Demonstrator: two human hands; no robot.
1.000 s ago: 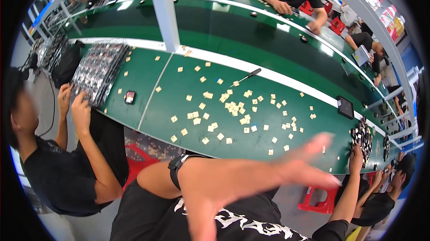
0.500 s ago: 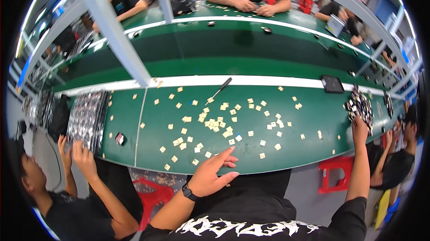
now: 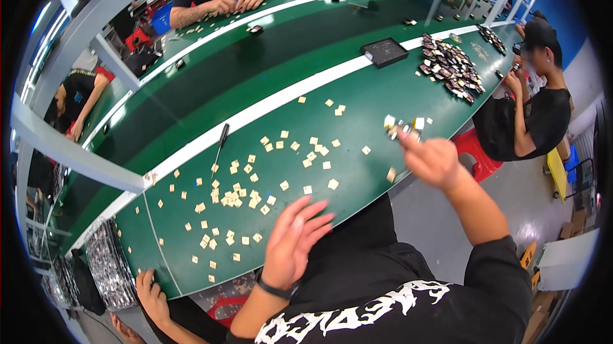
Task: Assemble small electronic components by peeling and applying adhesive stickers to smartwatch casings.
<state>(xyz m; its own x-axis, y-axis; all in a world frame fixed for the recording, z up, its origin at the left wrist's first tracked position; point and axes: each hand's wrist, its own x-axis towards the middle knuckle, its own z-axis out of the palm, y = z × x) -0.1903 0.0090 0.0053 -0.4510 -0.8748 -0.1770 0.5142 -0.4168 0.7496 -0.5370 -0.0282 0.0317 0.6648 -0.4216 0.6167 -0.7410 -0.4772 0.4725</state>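
Observation:
My right hand is raised over the near edge of the green table, thumb and fingers pinched round a small dark part with pale and shiny patches. Motion blurs it, so its exact kind is unclear. My left hand hovers at the table's front edge, fingers apart, holding nothing. In front of it lie scattered small cream-coloured squares, some overlapping. Farther right, a heap of small dark parts with pale patches rests on the table.
A screwdriver lies by the white strip. Past it stands a shallow black tray. Silvery packed sheets are at the far left, beside a neighbour's hand. Another person sits at right, near a red stool.
The view has swung toward the right. My right hand has come back from the heap with a small dark part. My left hand stays empty near the table edge, its fingers now more upright.

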